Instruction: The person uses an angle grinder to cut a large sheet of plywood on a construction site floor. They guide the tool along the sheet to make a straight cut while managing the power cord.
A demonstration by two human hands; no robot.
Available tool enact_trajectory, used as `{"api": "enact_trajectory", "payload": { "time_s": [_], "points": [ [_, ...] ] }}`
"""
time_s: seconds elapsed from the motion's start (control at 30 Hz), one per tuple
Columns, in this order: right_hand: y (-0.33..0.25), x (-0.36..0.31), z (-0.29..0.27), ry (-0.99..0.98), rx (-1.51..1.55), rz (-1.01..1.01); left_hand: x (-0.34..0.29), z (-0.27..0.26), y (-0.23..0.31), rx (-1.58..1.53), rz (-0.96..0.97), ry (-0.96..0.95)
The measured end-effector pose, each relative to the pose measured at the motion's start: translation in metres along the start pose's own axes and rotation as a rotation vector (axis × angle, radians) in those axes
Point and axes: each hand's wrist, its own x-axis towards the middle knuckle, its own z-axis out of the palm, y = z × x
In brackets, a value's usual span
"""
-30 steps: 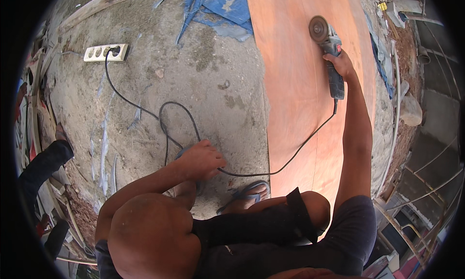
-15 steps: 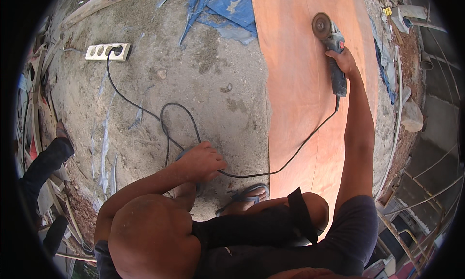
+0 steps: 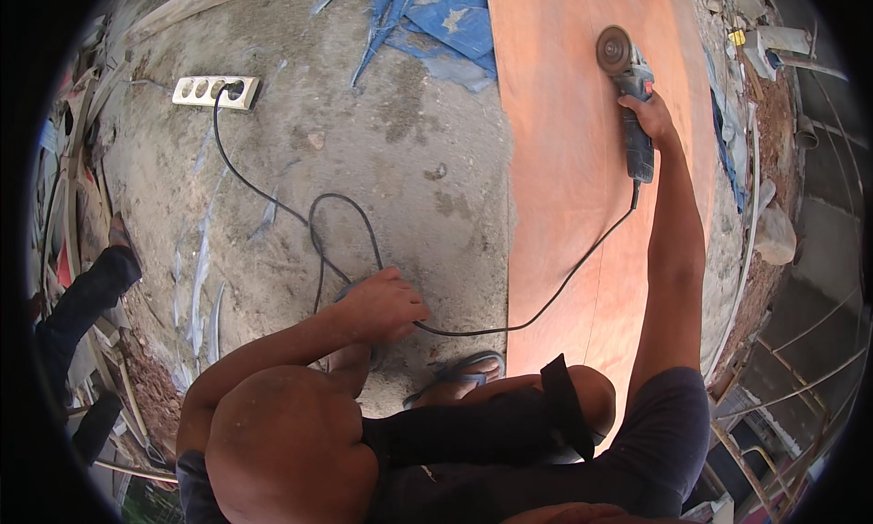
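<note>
Ground: grey, rough, blotched with dark stains (image 3: 391, 142)
Tarp: blue, torn, crumpled at the far edge (image 3: 450, 24)
Plank: weathered, lying flat at far left (image 3: 191, 5)
Plastic strips: pale, scattered on the left (image 3: 200, 278)
Timber: jumbled along the left rim (image 3: 68, 187)
Soil: reddish brown, bordering the right side (image 3: 775, 151)
Wall: grey, shaded, far right (image 3: 829, 228)
Poles: thin, crossing at lower right (image 3: 809, 397)
Light: bright over the ground, dim at far right

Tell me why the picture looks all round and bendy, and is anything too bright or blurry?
In the head view, the fisheye lens bows the orange board's edges and leaves black corners; in the head view, that board's lower end looks washed-out bright; in the head view, the grinder shows no obvious blur.
</note>
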Motion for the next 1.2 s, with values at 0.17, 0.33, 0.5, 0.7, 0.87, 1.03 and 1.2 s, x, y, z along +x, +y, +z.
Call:
{"api": "enact_trajectory", "payload": {
  "time_s": [0.17,0.33,0.5,0.7,0.87,1.03,1.2],
  "points": [
    [-0.008,0.016,-0.001,0.045,0.004,-0.104,0.003,-0.001,0.003,0.028,0.003,-0.036],
    [-0.006,-0.027,-0.017,0.074,0.087,-0.053,0.006,0.004,0.006,0.061,0.009,-0.07],
    [0.047,-0.137,-0.032,0.097,0.01,-0.014,0.009,0.009,0.013,0.076,0.06,-0.091],
    [0.104,-0.267,-0.036,0.038,-0.119,0.212,0.016,0.012,0.024,0.112,0.154,-0.091],
    [0.157,-0.341,-0.03,0.029,-0.171,0.301,0.026,0.026,0.034,0.191,0.206,-0.099],
    [0.167,-0.383,-0.028,-0.001,-0.133,0.272,0.033,0.031,0.042,0.229,0.242,-0.133],
    [0.174,-0.391,-0.021,0.093,-0.058,0.225,0.037,0.035,0.05,0.273,0.24,-0.166]
  ]
}}
